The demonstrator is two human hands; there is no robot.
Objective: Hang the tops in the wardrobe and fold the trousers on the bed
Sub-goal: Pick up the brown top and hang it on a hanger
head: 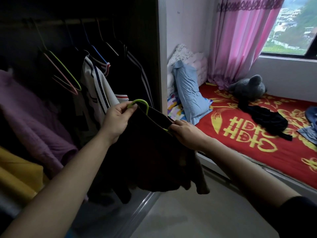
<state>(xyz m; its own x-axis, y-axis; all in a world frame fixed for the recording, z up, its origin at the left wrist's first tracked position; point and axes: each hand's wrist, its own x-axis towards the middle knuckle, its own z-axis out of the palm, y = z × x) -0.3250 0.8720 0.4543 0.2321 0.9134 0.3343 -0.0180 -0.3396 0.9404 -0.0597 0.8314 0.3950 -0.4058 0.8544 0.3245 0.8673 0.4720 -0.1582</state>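
One sign in sight
We're reading one big yellow double-happiness character (247,133), 囍, on the red cover of the bed (283,160).

We stand in a small bedroom. A dark wooden wardrobe (147,48) fills the left side, its inside dim, with a metal sliding track (145,203) along its foot. Just beside it a pale lilac wall (187,28) runs to the corner, where a pink pleated curtain (240,40) with a lace band hangs next to a dark-framed window (291,31). Daylight comes through the glass, and we see a green hillside with buildings outside. Under the window is a plain grey wall (283,69). A low red-and-gold bed (257,152) lies against these walls, above a pale smooth floor (180,212). A light-blue pillow (190,93) leans at its head, and a grey plush toy (248,87) sits near the curtain's hem.
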